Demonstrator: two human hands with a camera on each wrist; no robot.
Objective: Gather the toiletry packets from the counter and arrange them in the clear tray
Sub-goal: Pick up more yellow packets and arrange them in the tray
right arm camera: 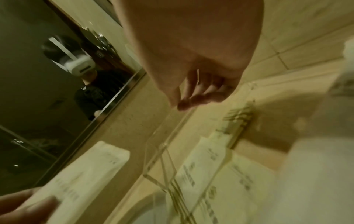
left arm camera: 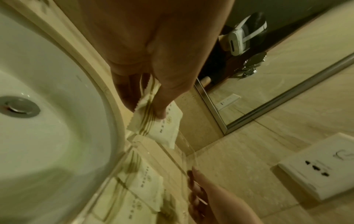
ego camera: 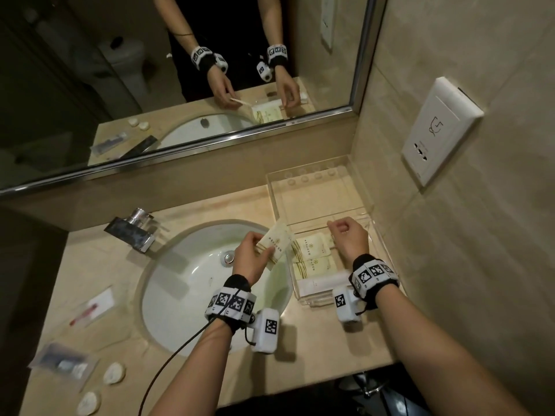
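Observation:
My left hand [ego camera: 262,245] pinches a cream toiletry packet [ego camera: 277,240] with gold stripes, held tilted over the sink's right rim just left of the clear tray [ego camera: 318,205]. In the left wrist view my thumb presses the packet [left arm camera: 161,128] against my fingers. Two like packets [ego camera: 312,249] and a long white one [ego camera: 322,284] lie flat in the tray's near compartment. My right hand [ego camera: 342,228] hovers over the tray's middle divider with fingers loosely curled and nothing in them; the right wrist view shows the hand [right arm camera: 184,103] above the tray's wall [right arm camera: 159,153].
The white sink [ego camera: 192,280] and chrome faucet [ego camera: 135,232] lie to the left. On the left counter sit a sachet with a red item [ego camera: 93,307], a dark clear-wrapped packet [ego camera: 63,361] and two white round caps [ego camera: 114,373]. A wall socket [ego camera: 441,130] is right of the tray.

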